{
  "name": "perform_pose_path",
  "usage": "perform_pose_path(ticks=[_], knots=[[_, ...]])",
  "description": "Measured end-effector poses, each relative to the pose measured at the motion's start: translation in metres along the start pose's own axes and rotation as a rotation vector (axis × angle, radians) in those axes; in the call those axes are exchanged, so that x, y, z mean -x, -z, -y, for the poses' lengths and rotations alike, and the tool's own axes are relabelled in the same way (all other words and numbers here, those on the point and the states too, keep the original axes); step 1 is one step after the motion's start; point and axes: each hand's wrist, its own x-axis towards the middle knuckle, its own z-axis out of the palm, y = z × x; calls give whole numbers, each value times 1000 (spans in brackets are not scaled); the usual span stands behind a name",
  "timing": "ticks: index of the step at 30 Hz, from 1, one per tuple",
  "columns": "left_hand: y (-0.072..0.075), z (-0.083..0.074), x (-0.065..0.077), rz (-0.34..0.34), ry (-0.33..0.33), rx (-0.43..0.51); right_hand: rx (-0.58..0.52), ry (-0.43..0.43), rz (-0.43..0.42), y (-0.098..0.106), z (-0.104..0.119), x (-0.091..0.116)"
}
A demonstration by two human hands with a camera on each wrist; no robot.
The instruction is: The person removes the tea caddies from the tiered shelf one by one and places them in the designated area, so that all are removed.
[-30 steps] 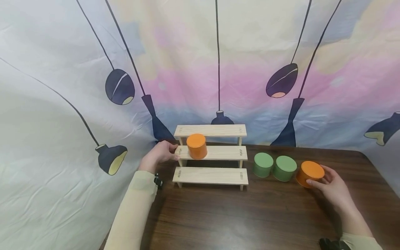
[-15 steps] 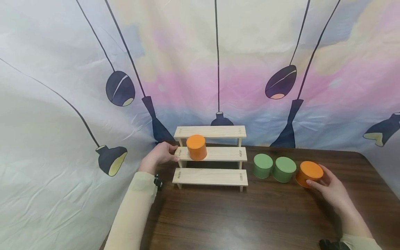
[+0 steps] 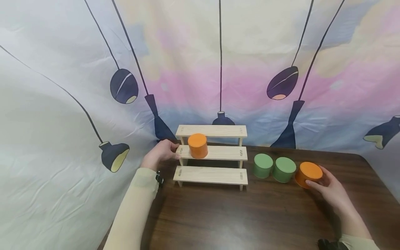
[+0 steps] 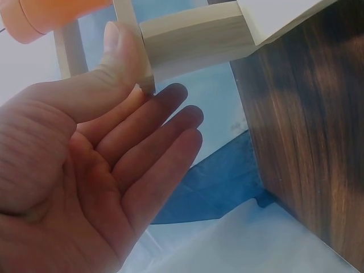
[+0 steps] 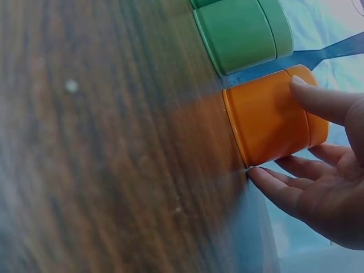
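Note:
A three-tier wooden stand (image 3: 218, 175) of pale boards is on the dark table. My left hand (image 3: 160, 152) pinches the left end of its middle board; in the left wrist view the thumb (image 4: 116, 51) lies over the board edge (image 4: 133, 34) and the other fingers extend below. On that middle board, toward the left, sits an orange tin (image 3: 198, 146) with a lid. To the right of the stand, my right hand (image 3: 334, 192) grips a second orange tin (image 3: 307, 176) that stands upright on the table, thumb on the near side and fingers round the right.
Two green lidded tins, a left one (image 3: 263, 166) and a right one (image 3: 284, 170), stand between the stand and the held orange tin. A fabric backdrop (image 3: 250, 45) printed with hanging lamps rises behind the brown wooden table (image 3: 237, 215) and along its left side.
The head view has shifted slightly. Both hands, the stand and the tins keep their places.

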Motion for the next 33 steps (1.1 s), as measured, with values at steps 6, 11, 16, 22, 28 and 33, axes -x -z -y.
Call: perform_pose_path(ticks=[6,11,16,22,28,33], knots=[[2,1,0,7,-3,2,8,-1,-4,2,3,3],[2,4,0,9,5,3,42,20,-44,5,14,8],[2,5,1,7,-8,2,-8,52,-160,1,36,17],[0,2,-1,-1,-18,5,-71,104,-378,-19,74,27],[-1,2,-2,-6,-17,-22,-230,254,-458,-62,118,21],[0,2,-2,-6,-5,-19,-292,502,-320,-114,142,3]])
